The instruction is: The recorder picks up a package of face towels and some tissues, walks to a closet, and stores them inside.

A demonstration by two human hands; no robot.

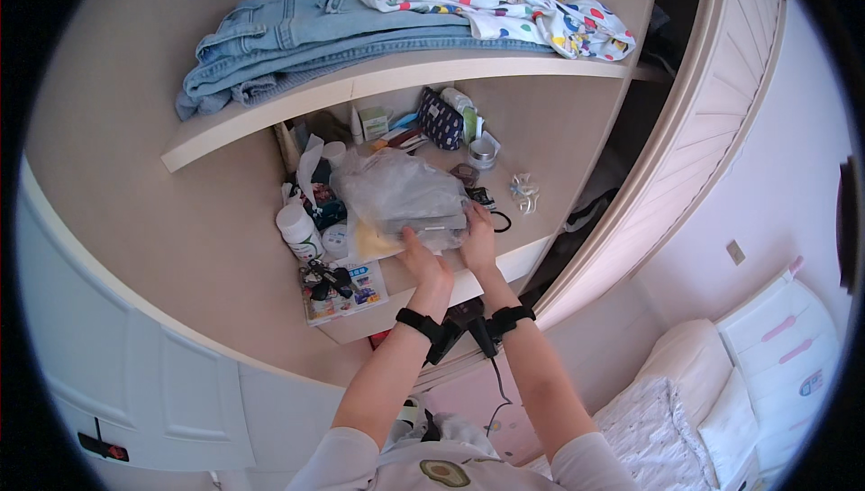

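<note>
1. Centrally, a crumpled, see-through plastic bag (396,186) sits just beyond and between the two hands, on the cupboard shelf (550,221); something yellowish shows through its near left corner.
2. At the bag's near edge, the left hand (425,261) pinches the plastic, thumb on top; its other fingers are mostly hidden.
3. Close beside it, the right hand (479,237) grips the bag's near right side, its fingers bent around the edge.
4. Just right of the right hand lies a black hair tie (501,222), and farther out, a clear hair clip (524,194).
5. To the left of the left hand, a white bottle (298,228) leans beside a round white tub (335,240). Nearer, a black bunch of small things (326,280), too unclear to name, rests on a colourful booklet (367,286).
6. Past the bag from both hands are a small box (374,122), a dark patterned pouch (440,120) and a silver-lidded jar (482,152).
7. Higher and farther from the hands, an upper shelf (360,84) bears folded jeans (297,33) and a spotted white cloth (505,6).
8. Well apart, to the right of the right forearm, stands a bed (667,401).
</note>
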